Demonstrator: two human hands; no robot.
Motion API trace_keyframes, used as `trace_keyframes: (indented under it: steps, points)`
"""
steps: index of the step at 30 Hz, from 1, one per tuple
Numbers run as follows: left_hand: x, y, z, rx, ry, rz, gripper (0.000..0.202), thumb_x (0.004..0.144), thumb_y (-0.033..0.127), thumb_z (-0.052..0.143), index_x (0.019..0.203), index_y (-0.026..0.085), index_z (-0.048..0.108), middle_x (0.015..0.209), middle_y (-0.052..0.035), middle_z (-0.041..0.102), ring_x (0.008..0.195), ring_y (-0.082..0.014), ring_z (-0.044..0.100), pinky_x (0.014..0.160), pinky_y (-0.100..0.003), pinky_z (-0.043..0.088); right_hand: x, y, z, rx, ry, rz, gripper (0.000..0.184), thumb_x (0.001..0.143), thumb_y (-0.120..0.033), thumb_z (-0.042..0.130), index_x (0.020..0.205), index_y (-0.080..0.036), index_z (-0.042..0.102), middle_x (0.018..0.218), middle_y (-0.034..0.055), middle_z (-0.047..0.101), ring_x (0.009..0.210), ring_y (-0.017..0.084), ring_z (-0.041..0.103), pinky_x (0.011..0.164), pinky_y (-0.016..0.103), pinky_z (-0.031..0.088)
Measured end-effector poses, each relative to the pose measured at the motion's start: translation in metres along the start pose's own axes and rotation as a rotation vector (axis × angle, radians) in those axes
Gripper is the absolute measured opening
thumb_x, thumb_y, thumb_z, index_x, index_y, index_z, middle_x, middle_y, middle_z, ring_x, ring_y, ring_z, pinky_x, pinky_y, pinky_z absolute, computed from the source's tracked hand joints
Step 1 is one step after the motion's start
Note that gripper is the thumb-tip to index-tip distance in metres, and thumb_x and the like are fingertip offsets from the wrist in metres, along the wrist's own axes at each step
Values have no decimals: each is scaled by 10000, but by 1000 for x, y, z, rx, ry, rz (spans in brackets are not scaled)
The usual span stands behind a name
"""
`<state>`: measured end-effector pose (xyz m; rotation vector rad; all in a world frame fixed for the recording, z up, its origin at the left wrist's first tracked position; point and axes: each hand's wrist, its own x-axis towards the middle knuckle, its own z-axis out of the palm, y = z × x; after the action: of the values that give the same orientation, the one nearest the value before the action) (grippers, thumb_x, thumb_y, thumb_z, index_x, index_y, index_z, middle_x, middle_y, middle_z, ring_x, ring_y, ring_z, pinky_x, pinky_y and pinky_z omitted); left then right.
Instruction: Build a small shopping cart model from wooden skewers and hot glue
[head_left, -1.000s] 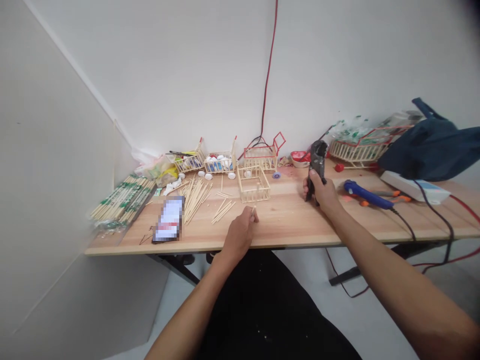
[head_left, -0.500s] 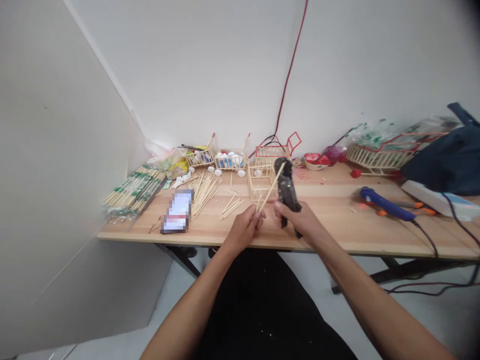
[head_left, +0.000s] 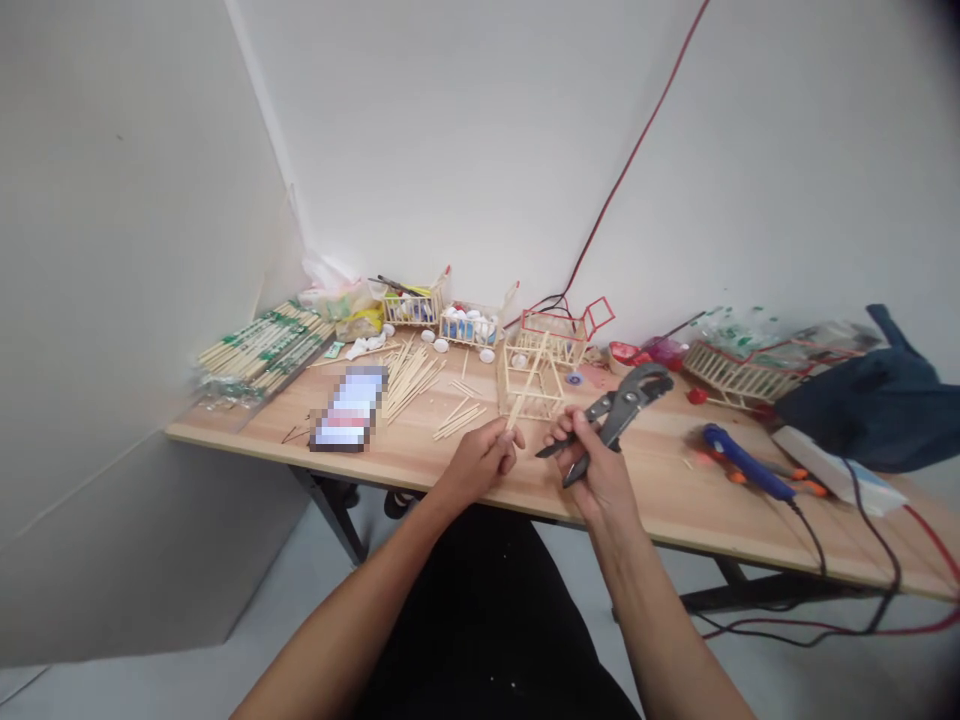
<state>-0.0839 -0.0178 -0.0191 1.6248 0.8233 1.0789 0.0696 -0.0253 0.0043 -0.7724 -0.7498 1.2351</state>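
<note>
My left hand point(head_left: 484, 460) is closed, pinching a pale wooden stick point(head_left: 531, 380) that points up and away. It looks like a disposable chopstick; whether there is more than one is hard to tell. In my right hand point(head_left: 598, 465) are dark grey pliers point(head_left: 628, 405), gripped by the handles, with the head pointing up to the right. The pliers are apart from the stick. Just behind my hands stands an open box frame of wooden sticks point(head_left: 556, 400). Short cut sticks point(head_left: 459, 420) lie to its left, beside a fan of longer sticks point(head_left: 412, 378).
At left lie packed chopsticks point(head_left: 266, 350) and a phone point(head_left: 350, 408). Small stick carts point(head_left: 471, 325) on white wheels line the back. Right of my hands are a blue glue gun point(head_left: 742, 465), a white box point(head_left: 832, 472), a dark blue cloth point(head_left: 877, 400) and cables.
The pliers have come away from the stick, and my right hand has turned over so their head tilts right. My left hand still holds the stick. The view has shifted.
</note>
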Motion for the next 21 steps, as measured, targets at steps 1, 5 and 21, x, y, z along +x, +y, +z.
trace_keyframes:
  steps: [1, 5, 21]
  points:
    - [0, -1, 0, -15, -2, -1, 364, 947, 488, 365, 868, 178, 539, 518, 68, 425, 452, -93, 364, 517, -216, 329, -1, 0, -2, -46, 9, -26, 299, 630, -373, 846, 766, -200, 644, 682, -41, 508, 616, 89, 492, 595, 233, 467]
    - [2, -4, -1, -16, -67, -4, 389, 934, 496, 384, 856, 160, 564, 508, 61, 445, 450, -87, 371, 507, -206, 327, -8, 0, -7, -401, -30, -68, 334, 695, -438, 792, 864, -164, 704, 772, 11, 614, 597, 105, 537, 554, 250, 447]
    - [8, -6, -7, 30, -66, 131, 331, 919, 386, 484, 863, 127, 684, 912, -82, 739, 902, -194, 672, 861, -279, 471, -13, -12, 2, -607, -173, -21, 483, 730, -444, 755, 1114, -154, 724, 884, 59, 696, 715, 158, 599, 671, 301, 501]
